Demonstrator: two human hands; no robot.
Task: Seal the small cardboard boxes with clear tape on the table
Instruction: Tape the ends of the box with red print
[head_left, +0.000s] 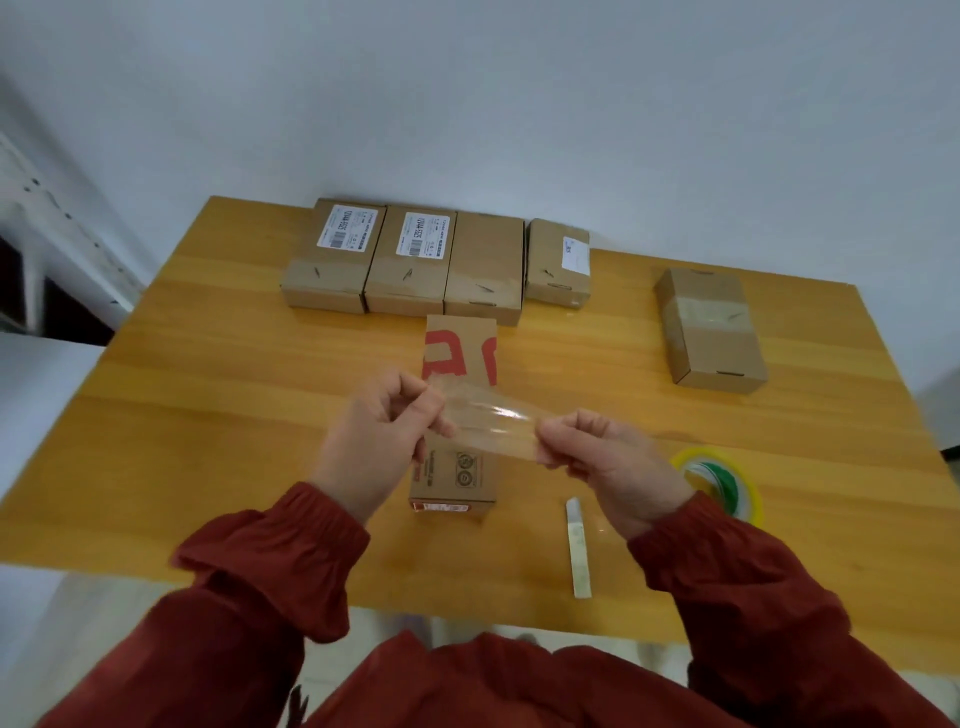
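A strip of clear tape (491, 418) stretches between my two hands above the table. My left hand (374, 441) pinches its left end and my right hand (602, 457) pinches its right end. Directly under the strip lies a small cardboard box with red print (460, 348), its long side pointing away from me; the hands and tape hide its middle. The tape roll (727, 480), with a yellow-green core, lies flat on the table just right of my right hand.
Several small cardboard boxes (410, 260) stand in a row along the far edge of the wooden table (208, 415). Another taped box (709, 327) sits alone at the right. A box cutter (579, 551) lies near the front edge.
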